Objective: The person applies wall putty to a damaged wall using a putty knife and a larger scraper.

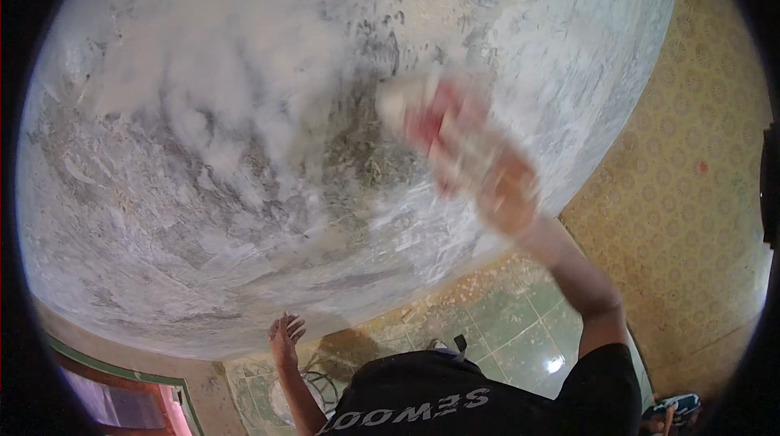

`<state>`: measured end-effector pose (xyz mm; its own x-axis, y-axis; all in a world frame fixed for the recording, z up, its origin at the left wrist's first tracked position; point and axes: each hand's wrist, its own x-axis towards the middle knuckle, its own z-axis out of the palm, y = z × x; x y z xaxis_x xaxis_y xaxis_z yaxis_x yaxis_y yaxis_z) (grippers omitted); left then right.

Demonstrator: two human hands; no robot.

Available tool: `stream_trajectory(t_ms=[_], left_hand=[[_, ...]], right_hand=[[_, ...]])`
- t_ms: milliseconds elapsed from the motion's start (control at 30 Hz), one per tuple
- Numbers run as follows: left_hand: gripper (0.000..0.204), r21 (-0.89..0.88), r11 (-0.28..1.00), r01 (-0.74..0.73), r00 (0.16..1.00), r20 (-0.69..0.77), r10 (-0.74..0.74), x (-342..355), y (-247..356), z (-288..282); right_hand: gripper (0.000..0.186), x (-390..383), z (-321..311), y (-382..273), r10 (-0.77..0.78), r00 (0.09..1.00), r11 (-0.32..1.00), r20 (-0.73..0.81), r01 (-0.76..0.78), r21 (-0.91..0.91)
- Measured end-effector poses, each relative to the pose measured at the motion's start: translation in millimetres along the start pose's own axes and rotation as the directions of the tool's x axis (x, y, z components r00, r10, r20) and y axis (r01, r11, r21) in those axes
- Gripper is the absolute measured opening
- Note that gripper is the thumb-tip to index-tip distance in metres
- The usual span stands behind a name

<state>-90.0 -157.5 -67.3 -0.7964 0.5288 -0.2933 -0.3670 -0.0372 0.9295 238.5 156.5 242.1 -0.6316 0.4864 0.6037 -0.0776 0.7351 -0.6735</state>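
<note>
My right hand (475, 151) is raised against the middle of a large grey-and-white patchy wall (284, 192). It is smeared by motion and closed around a red-and-whitish tool (439, 115), too blurred to name by kind. Behind the tool, the wall has a dark, rough patch (361, 139). Whitish smears cover much of the surface around it. Lower down on the left, my left hand (286, 340) hangs in front of the wall's foot, its fingers apart and holding nothing.
A yellowish patterned wall (674, 151) adjoins at the right. Green floor tiles (520, 326) lie below, with pale debris (451, 294) along the wall's foot. A round wire-like object (321, 387) is beside my left forearm. A green-framed opening (122, 395) is at the lower left.
</note>
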Motion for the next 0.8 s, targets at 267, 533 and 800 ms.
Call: stream_trajectory(t_ms=[267, 533, 800], left_hand=[[0.043, 0.016, 1.000, 0.027, 0.993, 0.115, -0.028, 15, -13, 30], [0.040, -0.003, 0.999, 0.034, 0.989, 0.147, -0.034, 9, -23, 22], [0.038, 0.013, 1.000, -0.015, 0.998, 0.066, 0.014, 4, -14, 27]], right_hand=[[0.060, 117, -78, -2, -0.724, 0.687, 0.228, -0.069, 0.144, -0.963], [0.057, -72, 94, 79, -0.419, 0.865, 0.441, 0.278, 0.461, -0.770], [0.053, 65, -33, 17, -0.815, 0.561, 0.345, -0.143, 0.273, -0.898]])
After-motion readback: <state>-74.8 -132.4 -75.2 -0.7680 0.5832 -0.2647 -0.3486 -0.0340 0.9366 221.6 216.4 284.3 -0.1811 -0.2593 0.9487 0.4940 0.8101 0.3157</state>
